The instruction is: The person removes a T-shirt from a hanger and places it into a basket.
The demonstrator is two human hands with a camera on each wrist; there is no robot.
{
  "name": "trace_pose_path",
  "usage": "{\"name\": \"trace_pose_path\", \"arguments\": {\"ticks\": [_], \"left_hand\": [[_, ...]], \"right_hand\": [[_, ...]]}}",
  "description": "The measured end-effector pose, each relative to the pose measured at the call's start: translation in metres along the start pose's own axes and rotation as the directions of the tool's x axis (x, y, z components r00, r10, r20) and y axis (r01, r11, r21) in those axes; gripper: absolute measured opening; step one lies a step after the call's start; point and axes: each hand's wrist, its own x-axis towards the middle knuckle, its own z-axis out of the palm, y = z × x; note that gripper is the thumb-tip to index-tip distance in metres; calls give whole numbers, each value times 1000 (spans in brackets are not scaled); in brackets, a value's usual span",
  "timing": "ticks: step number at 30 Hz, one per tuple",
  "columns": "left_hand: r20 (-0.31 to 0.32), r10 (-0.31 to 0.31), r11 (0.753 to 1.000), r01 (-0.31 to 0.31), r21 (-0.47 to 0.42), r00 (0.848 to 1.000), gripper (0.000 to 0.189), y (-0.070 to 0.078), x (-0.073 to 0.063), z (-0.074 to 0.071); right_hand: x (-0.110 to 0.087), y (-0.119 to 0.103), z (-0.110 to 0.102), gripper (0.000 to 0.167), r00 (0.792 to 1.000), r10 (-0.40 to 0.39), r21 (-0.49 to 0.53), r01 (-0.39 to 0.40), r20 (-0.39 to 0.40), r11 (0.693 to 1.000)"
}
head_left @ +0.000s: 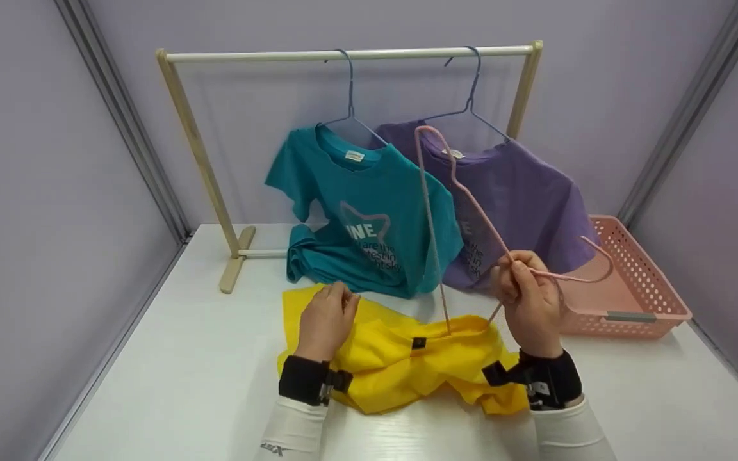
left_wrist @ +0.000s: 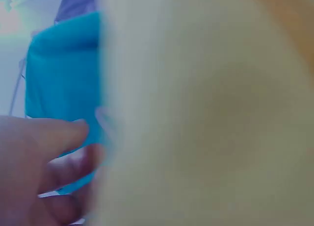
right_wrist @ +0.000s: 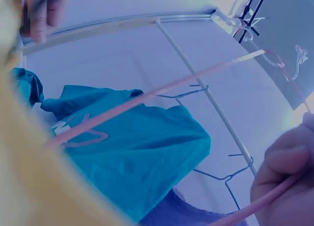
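Note:
My right hand (head_left: 529,304) grips a pink wire clothes hanger (head_left: 430,211) near its neck, the hook sticking out to the right. The hanger stands tilted, its lower part hidden inside the neck opening of a yellow T-shirt (head_left: 401,368) that lies crumpled on the table. Over the left part of that shirt is my left hand (head_left: 327,323), fingers loosely bent. In the left wrist view no cloth shows between the thumb and fingers (left_wrist: 71,138), and blurred pale cloth fills the right side. The right wrist view shows the pink wire passing before the teal shirt.
A wooden rack (head_left: 183,128) with a white rail (head_left: 254,57) stands at the back. A teal T-shirt (head_left: 369,192) and a purple T-shirt (head_left: 523,186) hang from it on blue wire hangers. The pink basket (head_left: 647,269) sits at the right, behind my right hand.

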Motion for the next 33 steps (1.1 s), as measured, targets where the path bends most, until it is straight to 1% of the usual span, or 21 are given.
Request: {"name": "trace_pose_path", "arguments": {"ticks": [1, 2, 3, 4, 5, 6, 7, 8, 9, 11, 15, 18, 20, 23, 26, 27, 29, 31, 33], "left_hand": [[-59, 45, 999, -46, -21, 997, 20, 6, -1, -1], [-114, 95, 994, -101, -45, 989, 18, 12, -3, -1], [-166, 146, 985, -160, -70, 975, 16, 18, -4, -1], [-204, 195, 971, -218, -100, 959, 14, 24, -7, 0], [-234, 243, 952, -278, -131, 941, 13, 31, -9, 1], [-253, 286, 930, -331, -157, 924, 11, 37, -12, 2], [-256, 323, 908, -375, -189, 911, 11, 44, -15, 4], [-249, 357, 885, -411, -219, 901, 11, 50, -18, 5], [-238, 381, 867, -434, -244, 894, 10, 56, -20, 7], [-197, 416, 843, -458, -284, 888, 10, 66, -26, 12], [-107, 457, 815, -464, -347, 883, 17, 77, -32, 21], [-52, 494, 795, -475, -377, 868, 29, 82, -36, 26], [-15, 514, 787, -478, -389, 858, 39, 86, -38, 29], [47, 537, 784, -478, -397, 842, 48, 90, -41, 32], [96, 548, 782, -468, -412, 831, 50, 93, -44, 32], [99, 551, 780, -469, -415, 829, 48, 94, -45, 32], [83, 549, 779, -474, -410, 832, 43, 95, -46, 32], [39, 544, 777, -486, -400, 838, 35, 96, -46, 33], [-18, 540, 770, -503, -393, 841, 29, 95, -46, 34]], "right_hand": [[0, 0, 2, 24, 1000, -20, 15, 20, -11, 1000], [0, 0, 5, 24, 999, -36, 22, 37, -24, 999], [0, 1, 7, 24, 998, -51, 28, 53, -36, 998], [-1, 1, 9, 24, 997, -62, 29, 63, -49, 998], [-1, 2, 12, 24, 995, -75, 31, 77, -59, 997], [-2, 2, 14, 24, 994, -89, 37, 91, -65, 995], [-2, 3, 16, 25, 992, -100, 37, 103, -72, 994], [-3, 4, 18, 25, 991, -111, 33, 114, -80, 993], [-4, 5, 21, 25, 989, -120, 25, 123, -90, 992], [-5, 7, 25, 24, 985, -136, 14, 138, -108, 990], [-10, 9, 33, 22, 978, -163, 5, 165, -133, 986], [-12, 10, 38, 23, 971, -194, 26, 200, -137, 980], [-13, 10, 43, 24, 965, -220, 45, 228, -146, 973], [-15, 8, 50, 26, 952, -258, 86, 275, -167, 958], [-17, 6, 57, 26, 940, -281, 127, 308, -192, 943], [-18, 6, 59, 25, 938, -286, 135, 315, -197, 939], [-19, 5, 62, 23, 935, -290, 142, 321, -204, 936], [-20, 4, 64, 22, 935, -293, 138, 323, -197, 936], [-20, 3, 65, 21, 938, -294, 121, 319, -183, 940]]}}
